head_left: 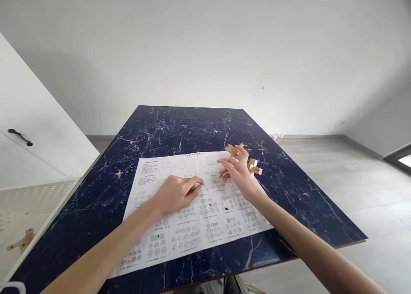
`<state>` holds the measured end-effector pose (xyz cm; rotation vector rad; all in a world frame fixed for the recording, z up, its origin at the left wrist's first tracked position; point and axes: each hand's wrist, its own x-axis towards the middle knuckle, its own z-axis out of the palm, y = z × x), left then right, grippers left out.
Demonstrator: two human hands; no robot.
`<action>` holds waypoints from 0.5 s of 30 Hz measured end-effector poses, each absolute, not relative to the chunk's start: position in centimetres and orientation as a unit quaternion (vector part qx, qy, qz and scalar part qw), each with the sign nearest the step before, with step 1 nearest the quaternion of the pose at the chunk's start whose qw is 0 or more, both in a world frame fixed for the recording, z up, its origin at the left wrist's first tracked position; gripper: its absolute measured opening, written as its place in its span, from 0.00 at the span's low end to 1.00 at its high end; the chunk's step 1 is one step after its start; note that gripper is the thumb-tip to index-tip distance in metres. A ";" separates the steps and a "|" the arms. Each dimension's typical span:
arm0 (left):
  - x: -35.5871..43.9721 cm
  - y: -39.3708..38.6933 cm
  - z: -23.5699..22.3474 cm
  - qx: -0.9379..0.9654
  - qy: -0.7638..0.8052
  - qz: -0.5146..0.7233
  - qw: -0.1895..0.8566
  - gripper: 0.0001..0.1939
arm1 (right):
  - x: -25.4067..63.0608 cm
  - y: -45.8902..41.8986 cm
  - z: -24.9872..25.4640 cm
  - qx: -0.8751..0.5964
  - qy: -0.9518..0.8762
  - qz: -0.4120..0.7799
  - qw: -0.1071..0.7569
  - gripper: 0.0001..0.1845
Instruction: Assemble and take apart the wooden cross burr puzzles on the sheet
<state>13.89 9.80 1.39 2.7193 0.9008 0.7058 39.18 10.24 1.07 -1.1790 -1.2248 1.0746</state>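
Two bare hands were held over a printed sheet (pixel 189 163), which was spread flat on a dark blue marbled table (pixel 180 131). Under the fingers of the left hand (pixel 175 193) the paper was covered; these fingers were curled, with thumb and forefinger brought close together at their tips. Whether the paper was pinched by them could not be told. The fingers of the right hand (pixel 236 174) were bent loosely and parted, with one raised above the others.

Just beyond the right fingers, at the sheet's far edge, a light wooden piece (pixel 230 149) was partly covered by the raised finger; whether it was touched could not be made out. To the right of those fingers, just beside the hand, a blocky wooden piece (pixel 253 164) was set, its end marked with a dark sign. Rows of small printed drawings were spread from beneath the left fingers toward the sheet's near edge, and two small dark spots were seen on the paper between the two hands' fingers, on the near side.

Well to the left of the left fingers, a crossed wooden piece (pixel 22 241) was placed on a white perforated surface (pixel 35 204), beside the table's edge.
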 end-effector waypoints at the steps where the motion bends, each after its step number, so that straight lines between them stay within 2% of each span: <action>1: 13.9 9.8 1.3 0.918 0.304 0.237 0.096 0.15 | 38.9 10.9 0.9 -0.493 -0.499 0.458 0.546 0.38; 8: 14.1 9.8 1.1 0.917 0.303 0.237 0.109 0.13 | 38.4 12.0 0.5 -0.464 -0.467 0.487 0.574 0.32; 15: 14.3 10.0 1.3 0.918 0.299 0.238 0.103 0.11 | 38.6 11.1 0.8 -0.453 -0.491 0.502 0.550 0.11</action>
